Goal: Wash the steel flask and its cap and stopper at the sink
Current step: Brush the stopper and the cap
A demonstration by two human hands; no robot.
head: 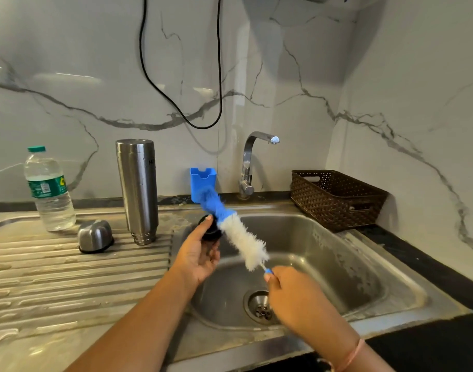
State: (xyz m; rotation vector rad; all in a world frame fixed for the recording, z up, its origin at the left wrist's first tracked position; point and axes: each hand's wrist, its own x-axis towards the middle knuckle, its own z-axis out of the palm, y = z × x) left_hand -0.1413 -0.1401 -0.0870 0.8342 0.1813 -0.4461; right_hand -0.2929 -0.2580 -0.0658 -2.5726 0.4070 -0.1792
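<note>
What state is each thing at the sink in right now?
steel flask: uncapped, inverted, mouth down on drainboard.
cap: off, rim down on drainboard.
stopper: out, held by left hand over sink.
bottle brush: held by right hand, bristles against stopper.
tap: no water visibly running.
water bottle: upright, capped.

Two hands: the left hand [200,253] holds one black stopper [210,233], and the right hand [289,288] holds one bottle brush [240,238]. Left of the left hand: one steel flask [137,189], one steel cap [95,235], one water bottle [48,189]. Beyond the hands: one blue holder [203,179], one tap [248,162], one brown basket [337,200].
</note>
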